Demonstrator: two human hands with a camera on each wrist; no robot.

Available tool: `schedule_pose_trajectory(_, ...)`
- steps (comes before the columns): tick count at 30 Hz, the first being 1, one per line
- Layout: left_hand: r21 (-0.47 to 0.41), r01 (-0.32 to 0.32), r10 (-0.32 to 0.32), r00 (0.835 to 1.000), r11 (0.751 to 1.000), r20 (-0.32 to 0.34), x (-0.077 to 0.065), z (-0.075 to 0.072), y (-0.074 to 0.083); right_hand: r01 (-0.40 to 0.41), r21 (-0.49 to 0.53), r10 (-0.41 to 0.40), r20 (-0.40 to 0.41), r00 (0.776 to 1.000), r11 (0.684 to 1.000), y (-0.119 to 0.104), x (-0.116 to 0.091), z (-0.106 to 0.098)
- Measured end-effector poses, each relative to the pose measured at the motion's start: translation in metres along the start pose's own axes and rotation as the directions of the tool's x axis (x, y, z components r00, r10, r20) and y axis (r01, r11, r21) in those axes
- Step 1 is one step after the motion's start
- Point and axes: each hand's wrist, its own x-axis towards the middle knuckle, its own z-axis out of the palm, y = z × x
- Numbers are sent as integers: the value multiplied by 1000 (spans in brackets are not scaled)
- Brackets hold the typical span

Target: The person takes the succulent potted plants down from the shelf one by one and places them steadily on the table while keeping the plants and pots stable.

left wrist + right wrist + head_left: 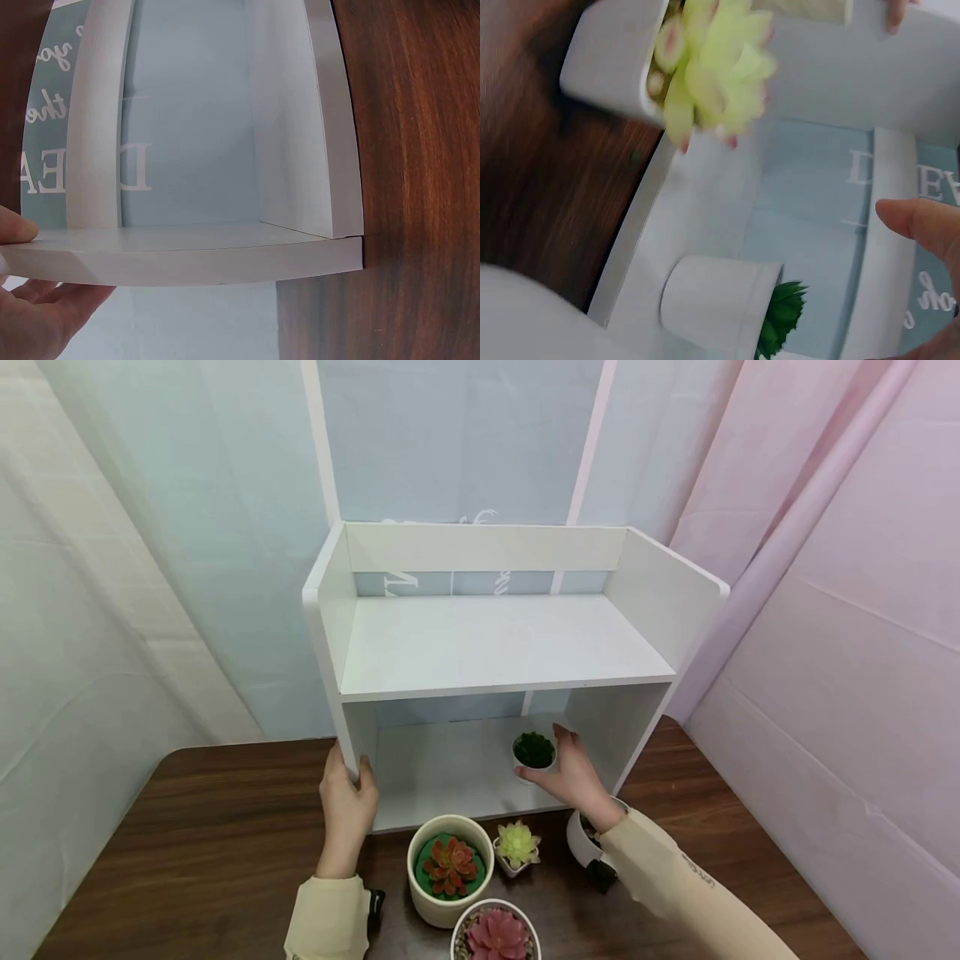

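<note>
A white two-tier shelf stands on the table. My left hand grips the front edge of its left side panel; in the left wrist view, the thumb and fingers lie on opposite faces of that panel. On the lower board, toward the right, stands a small white pot with a dark green plant. My right hand is spread around the pot's right side in the head view. The right wrist view shows the thumb extended and apart from the white pot.
Before the shelf stand a cream pot with a red succulent, a small square pot with a yellow-green succulent and a pot with a pink succulent. Another white pot sits partly hidden beneath my right wrist. Curtains hang behind.
</note>
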Motion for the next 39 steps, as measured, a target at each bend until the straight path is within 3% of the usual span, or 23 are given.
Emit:
schedule_pose_trajectory(16, 11, 2, -2, 1000, 1000, -4, 0, 1, -2, -165, -50, 169, 86, 982, 985, 2, 25, 13)
schedule_pose_trajectory(25, 5, -7, 7, 1000, 1000, -2, 0, 0, 0, -164, -58, 167, 49, 985, 985, 4, 31, 18)
schedule_pose_trajectory(32, 22, -4, 4, 1000, 1000, 10, -1, 0, 2, -208, -67, 213, 80, 974, 976, 8, 34, 21)
schedule_pose_trajectory(39, 13, 7, -7, 1000, 1000, 6, 0, 0, 0, -204, -109, 213, 84, 973, 973, 14, 37, 25)
